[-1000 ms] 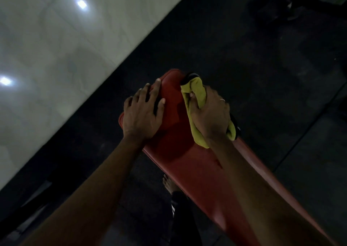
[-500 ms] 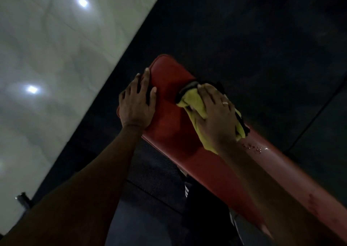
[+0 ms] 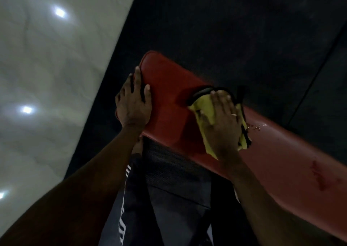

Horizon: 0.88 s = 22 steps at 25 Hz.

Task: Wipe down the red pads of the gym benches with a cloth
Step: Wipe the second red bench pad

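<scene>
A long red bench pad (image 3: 169,103) runs diagonally from the upper middle down to the lower right. My left hand (image 3: 132,105) rests on the pad's left edge near its rounded end, fingers stretched out along it. My right hand (image 3: 224,122) lies flat on a bunched yellow cloth (image 3: 204,107) with a black trim and presses it onto the pad's top. The cloth sticks out on both sides of the hand. Water droplets (image 3: 256,127) glisten on the pad just right of the cloth.
Dark rubber flooring (image 3: 225,30) surrounds the bench. A glossy pale tiled floor (image 3: 47,76) with light reflections fills the left side. My leg in dark striped trousers (image 3: 131,208) stands below the pad. A darker stain (image 3: 319,176) marks the pad's lower right.
My right hand has slid the cloth back from the pad's far end toward the right. My left hand stays on the pad's left edge. The camera has tilted.
</scene>
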Available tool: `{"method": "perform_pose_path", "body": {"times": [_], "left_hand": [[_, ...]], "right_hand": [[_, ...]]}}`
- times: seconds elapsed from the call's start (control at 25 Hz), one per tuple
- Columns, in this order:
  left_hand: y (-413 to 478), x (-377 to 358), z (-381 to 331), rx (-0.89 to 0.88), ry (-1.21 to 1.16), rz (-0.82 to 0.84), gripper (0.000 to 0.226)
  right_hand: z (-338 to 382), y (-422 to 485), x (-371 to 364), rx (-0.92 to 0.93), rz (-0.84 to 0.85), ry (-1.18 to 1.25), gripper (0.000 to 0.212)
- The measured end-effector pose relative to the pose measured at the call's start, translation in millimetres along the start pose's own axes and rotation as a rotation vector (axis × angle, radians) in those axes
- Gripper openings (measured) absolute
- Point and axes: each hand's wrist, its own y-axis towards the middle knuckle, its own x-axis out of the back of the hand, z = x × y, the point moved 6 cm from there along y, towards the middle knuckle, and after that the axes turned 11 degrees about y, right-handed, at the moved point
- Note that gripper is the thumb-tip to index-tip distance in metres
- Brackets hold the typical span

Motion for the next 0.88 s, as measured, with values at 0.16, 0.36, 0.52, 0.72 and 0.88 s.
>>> {"method": "perform_pose_path", "body": {"times": [0.16,0.36,0.52,0.72,0.88], "left_hand": [[0.9,12.5,-3.8,-0.064,-0.126,0.028,0.058],[40.6,25.0,-72.9,-0.758,0.003,0.092,0.054],[59.9,5.3,-110.8,-1.090,0.279,0.089,0.053],[61.5,7.6,-105.7,-1.074,0.273,0.019,0.051],[59.4,2.2,-111.0,-1.054,0.321,0.033,0.050]], "right_hand": [[35.8,-6.2,-17.2,-0.345,-0.205,0.121,0.072],[56.5,-69.8,-48.6,-0.061,-0.125,-0.025,0.064],[54.8,-89.7,-51.3,-0.631,-0.466,0.216,0.066],[124.3,-106.8,-98.1,-0.303,-0.289,0.185,0.084],[48.2,-148.5,-80.8,-0.915,-0.597,0.406,0.072]]}}
